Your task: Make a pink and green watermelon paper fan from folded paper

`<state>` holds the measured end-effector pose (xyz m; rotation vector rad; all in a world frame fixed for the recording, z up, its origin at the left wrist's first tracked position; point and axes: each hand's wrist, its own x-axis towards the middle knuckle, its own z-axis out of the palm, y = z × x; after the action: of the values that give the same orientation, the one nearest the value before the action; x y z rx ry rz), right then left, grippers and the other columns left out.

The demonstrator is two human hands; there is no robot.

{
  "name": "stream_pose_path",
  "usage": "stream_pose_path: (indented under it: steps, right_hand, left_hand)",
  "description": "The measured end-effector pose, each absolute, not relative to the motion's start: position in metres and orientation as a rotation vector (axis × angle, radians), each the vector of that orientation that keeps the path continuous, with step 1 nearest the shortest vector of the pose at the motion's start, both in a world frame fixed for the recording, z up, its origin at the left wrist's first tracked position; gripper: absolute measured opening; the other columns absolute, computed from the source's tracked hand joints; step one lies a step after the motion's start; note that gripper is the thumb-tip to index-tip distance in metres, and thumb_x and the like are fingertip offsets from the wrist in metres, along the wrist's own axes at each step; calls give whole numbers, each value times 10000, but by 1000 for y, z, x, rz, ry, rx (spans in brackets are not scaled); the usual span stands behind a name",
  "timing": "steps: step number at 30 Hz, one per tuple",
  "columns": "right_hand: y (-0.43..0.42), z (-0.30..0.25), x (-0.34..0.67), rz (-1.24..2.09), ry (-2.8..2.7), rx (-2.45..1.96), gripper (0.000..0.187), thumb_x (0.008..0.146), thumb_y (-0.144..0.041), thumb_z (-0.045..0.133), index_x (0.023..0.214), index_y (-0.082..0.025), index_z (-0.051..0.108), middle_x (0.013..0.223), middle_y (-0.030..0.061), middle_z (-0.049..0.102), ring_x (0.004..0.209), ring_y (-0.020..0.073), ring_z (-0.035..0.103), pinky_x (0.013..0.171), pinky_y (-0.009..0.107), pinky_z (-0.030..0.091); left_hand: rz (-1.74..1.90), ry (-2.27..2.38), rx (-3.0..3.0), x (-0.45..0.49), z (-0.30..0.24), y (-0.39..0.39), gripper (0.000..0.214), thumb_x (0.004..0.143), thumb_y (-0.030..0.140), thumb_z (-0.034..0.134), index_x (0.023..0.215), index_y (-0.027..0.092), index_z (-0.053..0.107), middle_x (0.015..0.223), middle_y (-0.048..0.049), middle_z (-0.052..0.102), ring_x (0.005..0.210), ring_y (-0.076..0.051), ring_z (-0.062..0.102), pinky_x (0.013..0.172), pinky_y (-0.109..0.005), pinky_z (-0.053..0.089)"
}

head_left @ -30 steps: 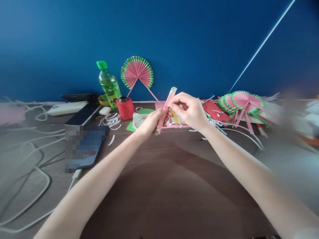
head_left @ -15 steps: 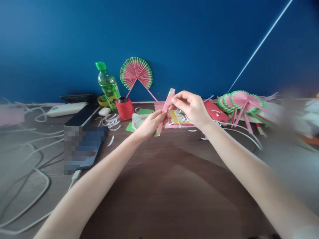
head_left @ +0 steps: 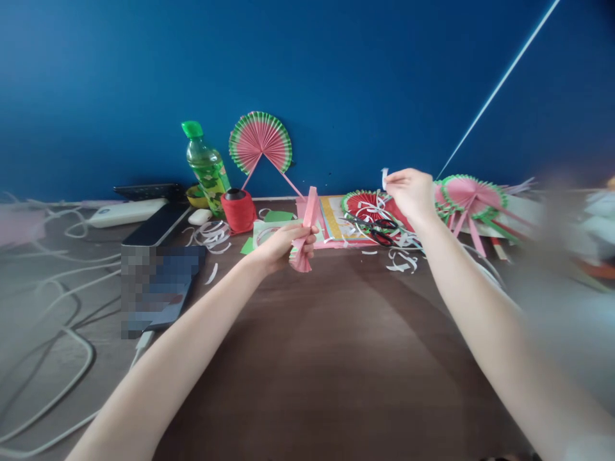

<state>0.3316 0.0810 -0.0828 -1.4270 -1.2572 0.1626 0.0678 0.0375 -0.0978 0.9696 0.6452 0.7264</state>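
My left hand (head_left: 283, 245) is closed round a folded pink paper fan (head_left: 310, 208), whose pleats spread a little below the fingers. Off to the right and higher, my right hand (head_left: 412, 192) pinches a small white paper strip (head_left: 385, 178) between thumb and forefinger. Beneath that hand lie black-handled scissors (head_left: 377, 225) among curled white strips (head_left: 402, 261) and a red pleated fan (head_left: 365, 203). Behind the left hand is a pale green sheet (head_left: 262, 227).
A finished pink-and-green fan (head_left: 261, 144) leans on the blue wall beside a green-capped bottle (head_left: 207, 166) and a red thread spool (head_left: 239, 211). More pleated fans (head_left: 471, 192) lie at the right. A phone (head_left: 168, 285) and white cables (head_left: 86, 358) occupy the left.
My right hand has moved away from the folded fan to the right, now with a white strip in its fingers. My left hand has turned the fan more upright, and its lower pleats have spread.
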Motion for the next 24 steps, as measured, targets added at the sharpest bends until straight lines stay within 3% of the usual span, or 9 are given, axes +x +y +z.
stream_pose_path:
  steps: [5, 9, 16, 24]
  right_hand:
    - [73, -85, 327, -76, -1521, -1798, 182, 703, -111, 496, 737, -171, 665, 782, 115, 692, 823, 296, 641, 823, 470, 459]
    - [67, -80, 306, 5, -1769, -1436, 286, 715, -67, 423, 871, -167, 641, 890, 80, 688, 863, 219, 629, 822, 384, 472]
    - [35, -68, 254, 83, -2117, -893, 232, 713, -42, 433, 811, -190, 582, 867, 37, 603, 838, 168, 561, 769, 335, 437]
    - [35, -91, 237, -80, -2300, -722, 380, 701, -22, 478, 1022, -210, 555, 1026, 57, 582, 1032, 217, 486, 900, 395, 380]
  left_hand:
    - [679, 616, 885, 65, -98, 39, 83, 816, 130, 456, 781, 114, 531, 581, 38, 425, 466, -50, 444, 518, -199, 420]
    - [679, 614, 853, 65, -97, 41, 140, 829, 134, 413, 786, 111, 544, 602, 15, 478, 499, -70, 498, 546, -218, 443]
    - [745, 631, 729, 67, -92, 41, 197, 832, 131, 398, 846, 92, 590, 680, -40, 594, 543, -91, 540, 520, -212, 430]
    - [793, 501, 868, 68, -97, 41, 228, 841, 132, 426, 983, 134, 605, 830, -70, 674, 824, -185, 642, 849, -381, 488]
